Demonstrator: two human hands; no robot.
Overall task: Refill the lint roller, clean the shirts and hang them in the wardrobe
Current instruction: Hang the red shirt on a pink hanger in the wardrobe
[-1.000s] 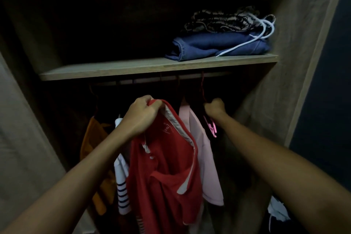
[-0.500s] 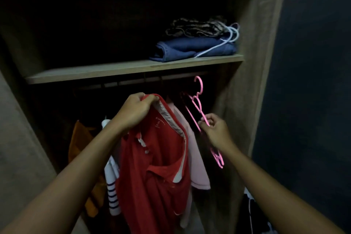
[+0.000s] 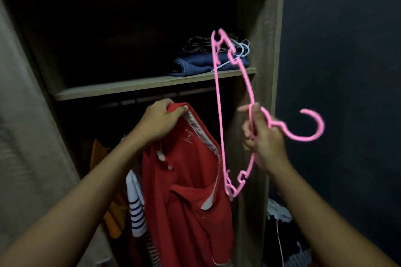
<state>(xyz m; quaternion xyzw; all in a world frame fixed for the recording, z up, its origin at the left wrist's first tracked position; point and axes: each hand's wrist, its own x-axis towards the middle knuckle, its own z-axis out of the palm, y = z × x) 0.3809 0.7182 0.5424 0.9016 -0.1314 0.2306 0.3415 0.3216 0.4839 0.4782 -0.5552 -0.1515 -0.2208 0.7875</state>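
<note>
1. Much of the dim wooden wardrobe (image 3: 263,28) interior is lost in shadow; the hanging rail under the wooden shelf (image 3: 130,86) is barely visible.
2. At the shelf's right end, folded blue jeans (image 3: 201,66) lie under a dark patterned garment too dim to identify.
3. An orange garment (image 3: 102,154) and a white navy-striped top (image 3: 135,206) hang partly hidden behind the arm and the red shirt.
4. The left hand (image 3: 159,122) clenches the collar of the red polo shirt (image 3: 191,201), which hangs below the shelf's front edge.
5. The right hand (image 3: 263,136) grips the pink plastic hanger (image 3: 219,102) near its neck, just right of the shirt, hook pointing right.
</note>
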